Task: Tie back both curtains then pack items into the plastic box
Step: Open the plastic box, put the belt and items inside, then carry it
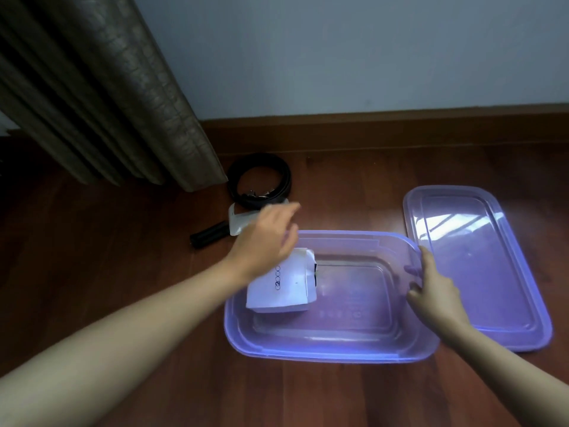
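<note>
Just under the left hand (268,238), blurred, fingers loose and holding nothing, a white packet (281,288) lies inside the plastic box (308,354). Right hand (435,292) grips the box's rim, fingers curled over the edge. Lid (492,272) lies flat just beyond it. Second packet (238,223), coiled belt (260,180) and black tube (209,237) lie by the left fingertips.

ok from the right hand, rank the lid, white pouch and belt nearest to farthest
1. lid, on the floor just right of the right hand
2. white pouch, in the box's left end
3. belt, far left, near the curtain
</note>
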